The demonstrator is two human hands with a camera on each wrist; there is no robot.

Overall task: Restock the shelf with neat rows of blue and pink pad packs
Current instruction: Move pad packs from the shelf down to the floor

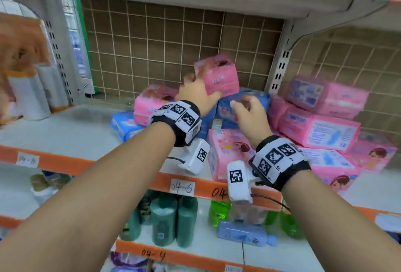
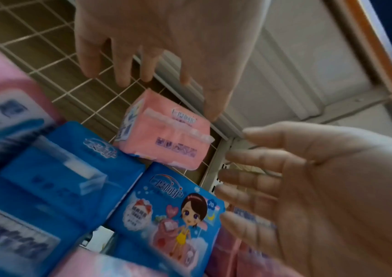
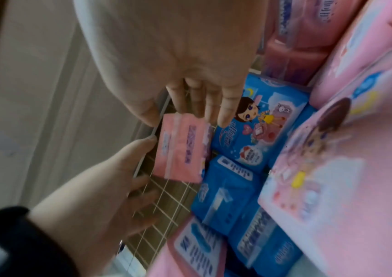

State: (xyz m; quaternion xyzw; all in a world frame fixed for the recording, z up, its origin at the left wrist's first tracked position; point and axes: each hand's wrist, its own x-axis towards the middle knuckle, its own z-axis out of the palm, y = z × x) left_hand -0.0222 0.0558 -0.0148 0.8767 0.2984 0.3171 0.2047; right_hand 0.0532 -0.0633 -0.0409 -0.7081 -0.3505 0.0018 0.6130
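A pink pad pack point(image 1: 219, 76) point(image 2: 166, 135) point(image 3: 180, 150) stands tilted on top of a loose heap of blue packs point(image 1: 256, 98) point(image 2: 173, 209) point(image 3: 256, 135). My left hand point(image 1: 201, 89) point(image 2: 204, 97) reaches it with straight, spread fingers, and the thumb point(image 3: 151, 139) touches its edge. Just to the right, my right hand point(image 1: 245, 104) point(image 3: 202, 105) point(image 2: 285, 178) hovers with relaxed fingers and holds nothing. More pink packs point(image 1: 321, 132) lie stacked unevenly at the right. Another pink pack point(image 1: 152, 104) rests on a blue one point(image 1: 125, 126) at the left.
The white shelf board point(image 1: 65, 128) has an orange front edge point(image 1: 54, 163) with paper labels. A wire grid point(image 1: 173, 39) backs it, and a slotted upright point(image 1: 280, 69) stands at the right. White rolls point(image 1: 30, 93) stand far left. Bottles point(image 1: 165, 217) fill the shelf below.
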